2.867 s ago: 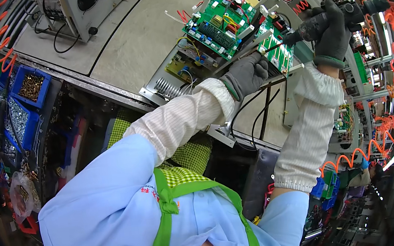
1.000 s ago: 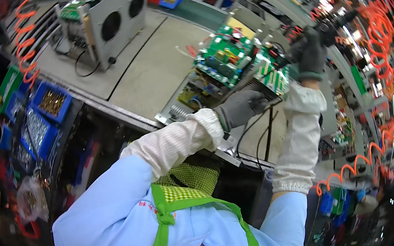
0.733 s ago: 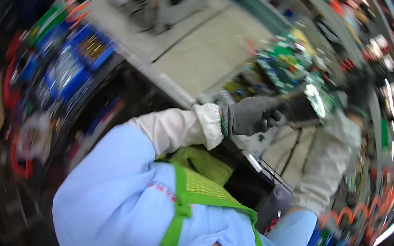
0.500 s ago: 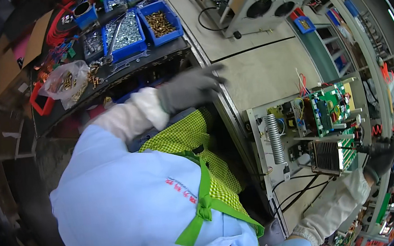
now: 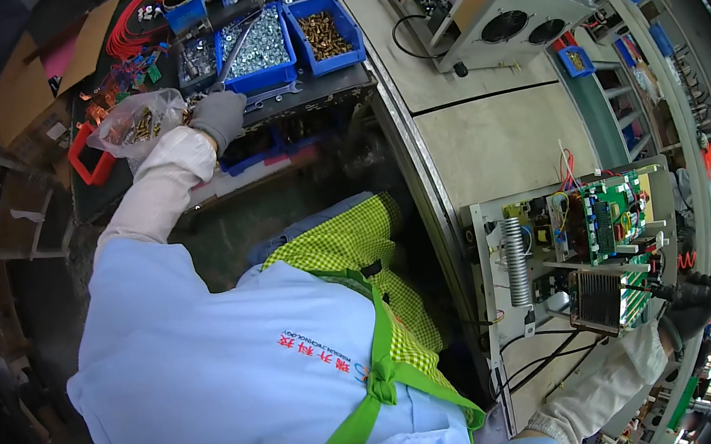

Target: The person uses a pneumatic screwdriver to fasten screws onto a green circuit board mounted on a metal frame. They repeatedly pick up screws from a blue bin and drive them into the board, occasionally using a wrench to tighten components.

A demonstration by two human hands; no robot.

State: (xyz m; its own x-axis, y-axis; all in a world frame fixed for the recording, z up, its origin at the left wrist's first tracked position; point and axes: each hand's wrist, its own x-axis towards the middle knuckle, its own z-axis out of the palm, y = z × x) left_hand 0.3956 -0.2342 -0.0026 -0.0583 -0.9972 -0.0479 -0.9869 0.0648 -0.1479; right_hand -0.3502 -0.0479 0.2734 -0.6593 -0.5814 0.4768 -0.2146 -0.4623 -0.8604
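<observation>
My left hand point(image 5: 220, 119), in a grey glove, is at the edge of the dark bench point(image 5: 305, 101), beside a clear plastic bag point(image 5: 124, 130) of brass-coloured fasteners. Its fingers are curled down among the loose parts; what they hold, if anything, is hidden. Far off to the right, my right hand point(image 5: 692, 305) in a dark glove is wrapped round a black power screwdriver point(image 5: 664, 291). The screwdriver's long shaft reaches left over a finned heat sink point(image 5: 597, 299). That heat sink is in an open metal chassis point(image 5: 489, 294) with green circuit boards point(image 5: 617, 216) and a coiled metal spring point(image 5: 516, 263).
Blue bins point(image 5: 258, 79) of silvery nuts and a blue bin point(image 5: 325, 35) of brass screws stand on the bench beside a wrench point(image 5: 273, 94). A second unit with two fans point(image 5: 505, 26) sits at the far end of the pale worktop point(image 5: 496, 138). A cardboard box point(image 5: 20, 94) stands at far left.
My left hand has swung left from over the worktop's edge to the bench, and its spread fingers have curled. My right hand stays on the screwdriver by the heat sink.
</observation>
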